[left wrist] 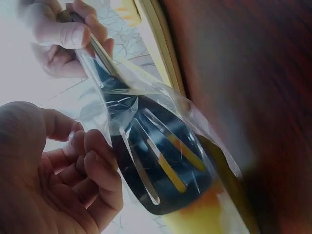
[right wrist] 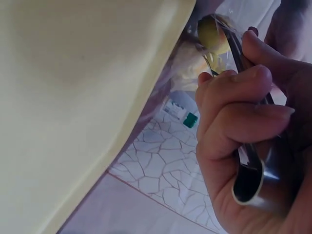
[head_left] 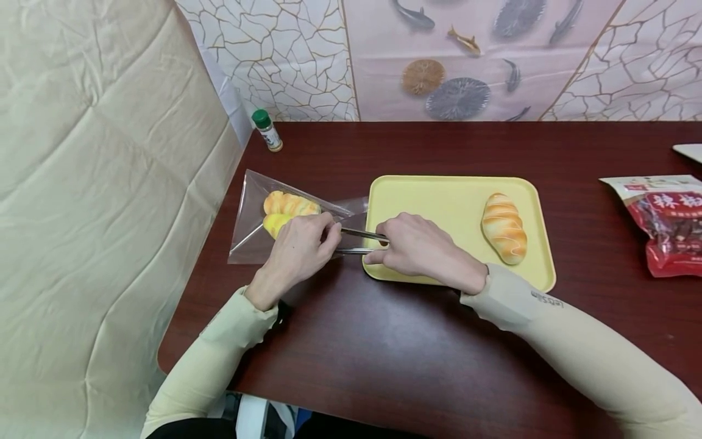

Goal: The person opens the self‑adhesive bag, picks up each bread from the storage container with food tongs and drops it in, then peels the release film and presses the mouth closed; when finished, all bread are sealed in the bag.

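My right hand (head_left: pixel 414 244) grips a pair of metal tongs (head_left: pixel 356 250) near the tray's left side. In the left wrist view, the slotted tong head (left wrist: pixel 146 161) lies inside a clear plastic bag (head_left: pixel 244 228). My left hand (head_left: pixel 301 244) is at the bag's mouth, fingers curled and pinching the film there. Inside the bag are a striped bread roll (head_left: pixel 290 203) and a yellow bread roll (head_left: pixel 272 224), partly covered by the left hand. The right wrist view shows fingers (right wrist: pixel 243 117) wrapped around the tong arms.
A yellow tray (head_left: pixel 428 195) carries one glazed bread roll (head_left: pixel 504 228) on its right part. Behind the bag stands a green-capped bottle (head_left: pixel 269 131). At the far right lies a red snack packet (head_left: pixel 671 225), with a white object (head_left: pixel 690 152) beyond it.
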Motion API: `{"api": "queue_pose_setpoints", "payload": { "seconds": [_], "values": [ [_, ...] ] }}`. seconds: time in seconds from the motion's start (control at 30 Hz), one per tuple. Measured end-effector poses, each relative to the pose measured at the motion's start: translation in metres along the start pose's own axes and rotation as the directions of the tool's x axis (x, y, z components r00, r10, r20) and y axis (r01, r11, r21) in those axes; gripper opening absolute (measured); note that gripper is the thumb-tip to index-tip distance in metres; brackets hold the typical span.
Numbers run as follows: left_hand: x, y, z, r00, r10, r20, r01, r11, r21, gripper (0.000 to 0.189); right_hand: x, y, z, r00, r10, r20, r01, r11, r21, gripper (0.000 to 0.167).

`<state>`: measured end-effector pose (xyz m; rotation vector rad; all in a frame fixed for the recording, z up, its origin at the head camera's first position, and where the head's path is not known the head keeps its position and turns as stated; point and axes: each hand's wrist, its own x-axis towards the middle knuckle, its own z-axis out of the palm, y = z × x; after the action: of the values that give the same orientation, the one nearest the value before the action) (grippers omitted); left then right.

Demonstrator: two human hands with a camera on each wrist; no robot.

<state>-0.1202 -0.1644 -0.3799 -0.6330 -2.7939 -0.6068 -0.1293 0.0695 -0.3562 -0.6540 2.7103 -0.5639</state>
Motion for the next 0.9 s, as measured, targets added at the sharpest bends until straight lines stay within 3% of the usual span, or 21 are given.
{"api": "queue_pose_setpoints", "payload": {
  "seconds": [0.37, 0.63, 0.77, 0.9],
  "values": [
    [-0.003, -0.007, -0.002, 1.000, -0.012, -0.005, 0.012, 0.999, -0.047, 0.030, -0.001, 0.011, -0.001, 0.991, 0.084, 0.104, -0.083, 0.996, -0.009, 0.042],
    [0.001, -0.004, -0.001, 1.000, -0.003, -0.009, 0.003, 0.999, -0.032, 0.031, 0.001, 0.023, 0.001, 0.997, -0.044, 0.068, 0.040, 0.997, 0.066, 0.037],
    [0.002, -0.004, 0.000, 1.000, 0.002, -0.011, -0.003, 0.999, -0.052, 0.031, 0.008, 0.022, 0.005, 0.997, -0.057, 0.053, 0.052, 0.995, 0.088, 0.038],
    [0.002, -0.015, 0.013, 1.000, 0.004, -0.020, -0.006, 0.997, -0.074, 0.032, 0.015, 0.020, 0.007, 0.996, -0.062, 0.067, 0.055, 0.993, 0.100, 0.037]
  ]
}}
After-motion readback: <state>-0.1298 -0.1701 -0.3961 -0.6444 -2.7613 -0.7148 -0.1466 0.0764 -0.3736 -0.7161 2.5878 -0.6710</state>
